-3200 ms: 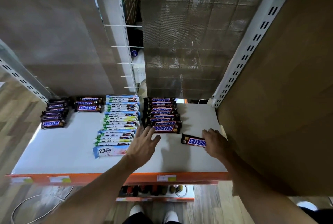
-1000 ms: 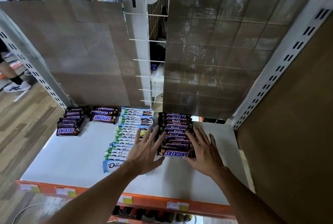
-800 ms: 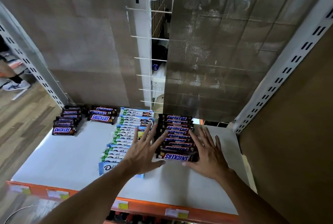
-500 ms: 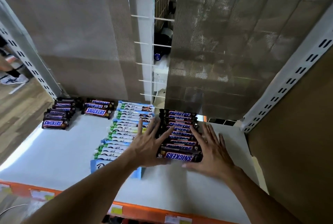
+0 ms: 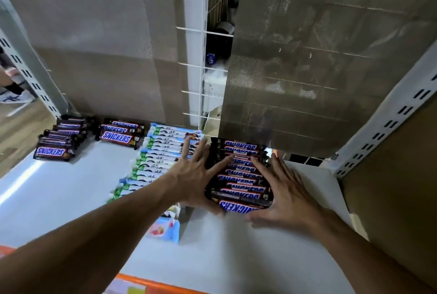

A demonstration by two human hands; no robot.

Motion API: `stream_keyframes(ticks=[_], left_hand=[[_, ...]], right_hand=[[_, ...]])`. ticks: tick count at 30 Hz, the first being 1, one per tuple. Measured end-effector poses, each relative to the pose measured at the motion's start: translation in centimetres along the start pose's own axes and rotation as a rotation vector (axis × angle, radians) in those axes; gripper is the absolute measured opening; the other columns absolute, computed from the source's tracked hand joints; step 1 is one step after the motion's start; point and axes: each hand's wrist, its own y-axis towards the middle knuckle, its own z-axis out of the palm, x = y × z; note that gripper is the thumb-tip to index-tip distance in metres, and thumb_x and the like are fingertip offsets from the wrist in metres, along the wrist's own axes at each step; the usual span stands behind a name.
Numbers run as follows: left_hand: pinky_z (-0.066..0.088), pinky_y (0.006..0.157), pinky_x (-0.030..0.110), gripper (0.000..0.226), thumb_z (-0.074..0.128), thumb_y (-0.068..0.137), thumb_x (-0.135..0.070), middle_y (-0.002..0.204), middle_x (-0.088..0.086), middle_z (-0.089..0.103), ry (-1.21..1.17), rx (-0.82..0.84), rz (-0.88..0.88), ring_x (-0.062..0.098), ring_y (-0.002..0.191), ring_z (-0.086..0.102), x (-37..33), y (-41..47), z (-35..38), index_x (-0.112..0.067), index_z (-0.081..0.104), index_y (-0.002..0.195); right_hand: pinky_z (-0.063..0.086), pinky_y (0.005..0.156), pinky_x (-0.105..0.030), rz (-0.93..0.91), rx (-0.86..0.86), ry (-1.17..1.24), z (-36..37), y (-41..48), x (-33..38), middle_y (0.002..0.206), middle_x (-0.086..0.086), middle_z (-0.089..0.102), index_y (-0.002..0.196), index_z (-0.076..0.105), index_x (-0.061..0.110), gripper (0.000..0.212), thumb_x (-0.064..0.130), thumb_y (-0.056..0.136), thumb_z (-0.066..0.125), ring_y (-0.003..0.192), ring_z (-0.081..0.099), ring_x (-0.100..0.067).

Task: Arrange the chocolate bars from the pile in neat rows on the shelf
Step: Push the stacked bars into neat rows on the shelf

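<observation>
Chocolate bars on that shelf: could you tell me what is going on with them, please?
A person presses both open hands against the rightmost Snickers row on the white shelf, the left hand on its left side, the right hand on its right, squaring it up. A row of white-and-blue bars lies beside it.

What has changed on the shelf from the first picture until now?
The loose Snickers bar that the right hand gripped now lies at the front of the right Snickers row. The right hand let it go; it and the left hand now press flat against the row's sides. The Dove row and two left Snickers rows stayed.
</observation>
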Motion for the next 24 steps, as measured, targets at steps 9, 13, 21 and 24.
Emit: stream_keyframes(ticks=[9, 13, 21, 24], left_hand=[[-0.012, 0.105, 0.069, 0.121, 0.023, 0.056, -0.101, 0.155, 0.022, -0.018, 0.008, -0.011, 0.014, 0.039, 0.137, -0.033, -0.2, 0.5, 0.6, -0.037, -0.035, 0.140], [-0.013, 0.106, 0.068, 0.120, 0.025, 0.055, -0.101, 0.158, 0.021, -0.011, -0.036, -0.011, 0.015, 0.036, 0.139, -0.031, -0.3, 1.0, 0.4, -0.040, -0.032, 0.141], [-0.015, 0.106, 0.067, 0.129, 0.025, 0.049, -0.104, 0.159, 0.021, 0.003, -0.021, 0.063, 0.007, 0.037, 0.140, -0.028, 0.3, 1.4, -0.4, -0.036, -0.038, 0.138], [-0.015, 0.106, 0.068, 0.130, 0.028, 0.048, -0.104, 0.159, 0.020, 0.002, -0.019, 0.115, 0.017, 0.038, 0.140, -0.027, 0.5, 1.9, -0.8, -0.038, -0.039, 0.137]], right_hand=[[0.005, 0.115, -0.033, -0.078, -0.047, -0.066, 0.1, 0.0, -0.2, 0.158, 0.009, 0.003, 0.146, -0.010, 0.048, 0.116, 0.087, 0.059, 0.056, 0.144, 0.001, -0.010], [0.003, 0.117, -0.037, -0.048, -0.013, -0.060, 0.3, 0.4, -1.0, 0.160, 0.002, 0.000, 0.145, -0.012, 0.048, 0.118, 0.090, 0.057, 0.054, 0.146, -0.003, -0.015], [0.005, 0.118, -0.048, -0.063, 0.031, -0.079, 0.3, 0.9, -2.1, 0.159, -0.002, 0.004, 0.144, -0.015, 0.050, 0.121, 0.094, 0.053, 0.050, 0.146, -0.002, -0.022], [0.007, 0.117, -0.047, -0.071, 0.027, -0.076, 0.3, 1.3, -2.6, 0.156, -0.005, 0.012, 0.143, -0.015, 0.053, 0.118, 0.095, 0.052, 0.048, 0.145, 0.004, -0.025]])
